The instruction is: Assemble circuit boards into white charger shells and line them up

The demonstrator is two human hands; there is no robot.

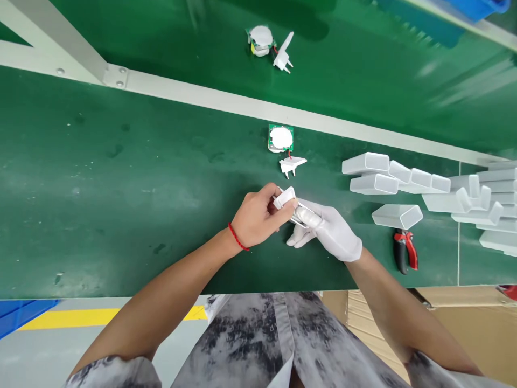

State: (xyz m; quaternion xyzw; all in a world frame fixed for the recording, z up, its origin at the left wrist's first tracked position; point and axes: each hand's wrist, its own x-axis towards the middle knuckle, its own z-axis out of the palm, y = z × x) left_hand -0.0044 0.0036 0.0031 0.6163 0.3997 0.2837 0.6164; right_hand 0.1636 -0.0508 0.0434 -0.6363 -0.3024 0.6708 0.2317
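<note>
My bare left hand (259,215), with a red cord at the wrist, is closed around a small white plastic end piece (285,198) between thumb and fingers. My right hand (329,229), in a white glove, grips a white rectangular plastic casing (299,222) just beside it. The two parts meet or overlap, and fingers hide much of the join. Just beyond my hands lies a green circuit board (280,138) with a white round pad. Red wire joins it to a white two-pin plug piece (291,165).
Another circuit board (260,40) with a wired plug (283,56) lies beyond the pale metal rail (226,105). To the right are several white rectangular sleeves (374,184), some stacked. Red-and-black pliers (405,252) lie near one sleeve. A blue bin (24,315) is at lower left.
</note>
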